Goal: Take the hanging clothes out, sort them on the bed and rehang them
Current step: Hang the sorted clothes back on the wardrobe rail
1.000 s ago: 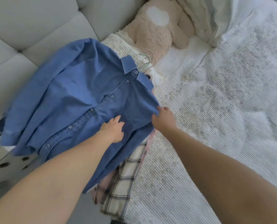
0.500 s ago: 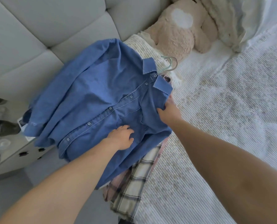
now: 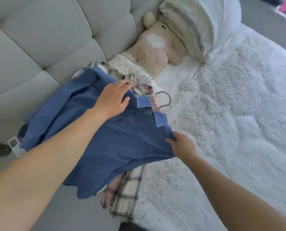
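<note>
A blue denim shirt [image 3: 120, 142] lies on top of a pile of clothes at the left edge of the bed [image 3: 230, 130]. Its grey hanger hook [image 3: 166, 100] sticks out past the collar. My left hand [image 3: 113, 99] hovers over the shirt's shoulder near the collar, fingers spread and relaxed, reaching toward a bunch of pale green and grey hanger hooks [image 3: 141, 78]. My right hand [image 3: 183, 145] pinches the shirt's right shoulder edge. A plaid shirt [image 3: 122, 197] and a pink garment show under the denim shirt.
A beige plush bear [image 3: 154, 50] leans against the padded grey headboard [image 3: 47, 39]. White pillows [image 3: 200, 25] are stacked behind it. A ribbed cream garment [image 3: 122, 64] lies at the top of the pile. A nightstand edge [image 3: 14, 144] sits lower left.
My left hand lifted off the shirt's front and moved up toward the collar and hanger hooks. My right hand slid along the shoulder edge. The shirt shifted and its hanger hook came into view.
</note>
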